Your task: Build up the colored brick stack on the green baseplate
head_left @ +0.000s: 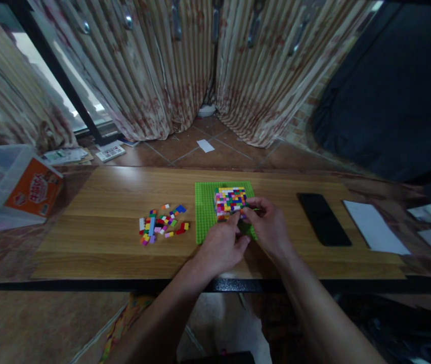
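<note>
A rectangular block of many-coloured toy bricks [231,198] stands on a green studded baseplate [205,215] in the middle of the wooden table. My right hand [269,226] is at the block's right front corner, its thumb and forefinger closed on the edge there. Whether a small loose brick is between those fingertips is too fine to tell. My left hand [223,245] reaches in from the front; its forefinger touches the block's front edge, and the thumb and other fingers are apart from it. The hands cover the block's lower front and part of the baseplate.
Loose toy bricks [160,225] lie scattered on the table [97,217] left of the baseplate. A black phone-like slab [324,220] and white paper [375,227] lie to the right. A clear plastic bin [6,187] with an orange label stands at the far left. Curtains hang behind.
</note>
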### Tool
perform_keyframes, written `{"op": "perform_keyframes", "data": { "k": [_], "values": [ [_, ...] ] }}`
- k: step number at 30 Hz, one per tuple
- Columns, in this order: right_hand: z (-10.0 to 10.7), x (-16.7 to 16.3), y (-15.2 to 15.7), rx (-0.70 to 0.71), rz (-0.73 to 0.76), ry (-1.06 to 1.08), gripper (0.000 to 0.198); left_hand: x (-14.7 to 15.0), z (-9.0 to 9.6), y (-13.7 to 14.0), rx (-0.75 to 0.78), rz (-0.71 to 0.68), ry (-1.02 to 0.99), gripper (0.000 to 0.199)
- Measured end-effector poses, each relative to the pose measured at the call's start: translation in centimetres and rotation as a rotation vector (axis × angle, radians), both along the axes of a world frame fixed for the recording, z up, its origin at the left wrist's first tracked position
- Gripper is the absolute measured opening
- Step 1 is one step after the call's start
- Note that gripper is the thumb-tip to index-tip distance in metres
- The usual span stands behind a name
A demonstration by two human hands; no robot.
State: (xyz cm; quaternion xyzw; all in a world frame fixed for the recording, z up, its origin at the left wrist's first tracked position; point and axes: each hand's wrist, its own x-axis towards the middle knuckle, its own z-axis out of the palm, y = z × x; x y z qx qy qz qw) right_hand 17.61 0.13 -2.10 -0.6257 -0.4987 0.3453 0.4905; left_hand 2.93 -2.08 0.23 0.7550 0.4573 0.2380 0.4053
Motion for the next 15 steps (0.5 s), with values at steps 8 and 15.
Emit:
{"op": "perform_keyframes", "data": {
  "k": [8,15],
  "values": [
    [0.6,-0.2,0.0,-0.021,-0.013,0.104,0.032,-0.2,-0.1,0.1,0.003,-0.009,0.002,0.060],
    [1.0,-0.2,0.4,-0.078,-0.130,0.169,0.037,-0.4,-0.1,0.3,-0.015,0.039,-0.004,0.055]
  ]
}}
